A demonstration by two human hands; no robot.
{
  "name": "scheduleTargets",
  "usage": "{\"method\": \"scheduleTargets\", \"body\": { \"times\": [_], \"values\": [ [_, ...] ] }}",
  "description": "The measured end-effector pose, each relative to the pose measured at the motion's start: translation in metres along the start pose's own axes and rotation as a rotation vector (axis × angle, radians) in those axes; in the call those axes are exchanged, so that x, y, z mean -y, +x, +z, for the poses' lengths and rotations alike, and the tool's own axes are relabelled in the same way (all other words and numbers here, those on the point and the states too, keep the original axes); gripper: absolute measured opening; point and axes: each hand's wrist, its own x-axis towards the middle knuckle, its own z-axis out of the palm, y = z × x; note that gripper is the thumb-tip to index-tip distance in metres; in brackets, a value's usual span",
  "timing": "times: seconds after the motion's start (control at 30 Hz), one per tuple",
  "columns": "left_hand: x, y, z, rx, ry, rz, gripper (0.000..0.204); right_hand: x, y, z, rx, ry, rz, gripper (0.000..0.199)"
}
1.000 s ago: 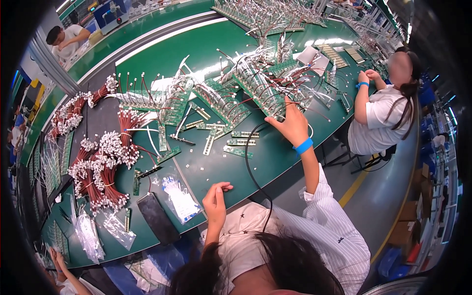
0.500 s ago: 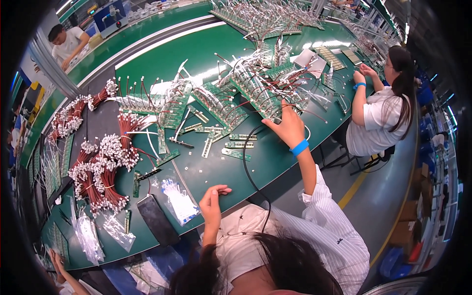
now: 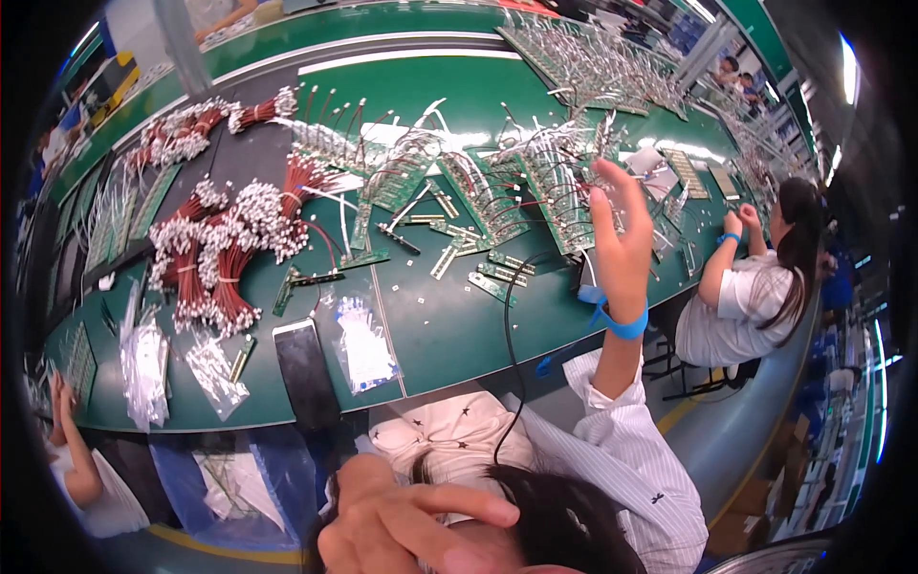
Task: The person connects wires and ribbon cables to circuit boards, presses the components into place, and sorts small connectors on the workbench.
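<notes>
My right hand, with a blue wristband, is raised in front of a stack of green circuit boards with white and red wires. Its fingers are apart and nothing shows between them. Close to the camera at the lower edge is my left hand, near my hair, fingers spread and holding nothing that I can see. A black cord runs from near the boards over the table edge to my lap. Small green board strips lie on the green table left of my right hand.
Bundled red wires with white connectors lie on the left. Along the near edge are a black phone-like slab and a bag of white parts. A co-worker sits at right; another person's hand shows at left.
My right hand has come away from the board stack and is raised, fingers extended. My left hand has moved from the table edge down toward my head. The view has tilted and shifted.
</notes>
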Motion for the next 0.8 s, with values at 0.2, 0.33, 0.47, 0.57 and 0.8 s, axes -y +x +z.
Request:
{"method": "scheduleTargets", "body": {
  "times": [0.2, 0.33, 0.47, 0.57, 0.8],
  "values": [
    [-0.06, 0.004, 0.019, 0.317, 0.252, 0.147, 0.046, -0.017, 0.093, 0.063, 0.286, 0.364, 0.281, 0.04],
    [-0.094, 0.003, 0.022, 0.321, 0.384, 0.297, 0.046, -0.025, 0.074, -0.008, 0.039, 0.409, 0.348, 0.048],
    [-0.116, 0.017, 0.066, 0.179, 0.677, 0.484, 0.042, -0.014, 0.026, 0.011, -0.004, 0.337, 0.352, 0.045],
    [-0.111, 0.003, 0.066, -0.005, 0.65, 0.484, 0.04, -0.008, -0.01, 0.011, 0.052, 0.256, 0.202, 0.045],
    [-0.126, -0.004, 0.05, 0.092, 0.741, 0.332, 0.038, 0.038, -0.055, 0.019, 0.393, 0.294, 0.089, 0.054]
  ]
}}
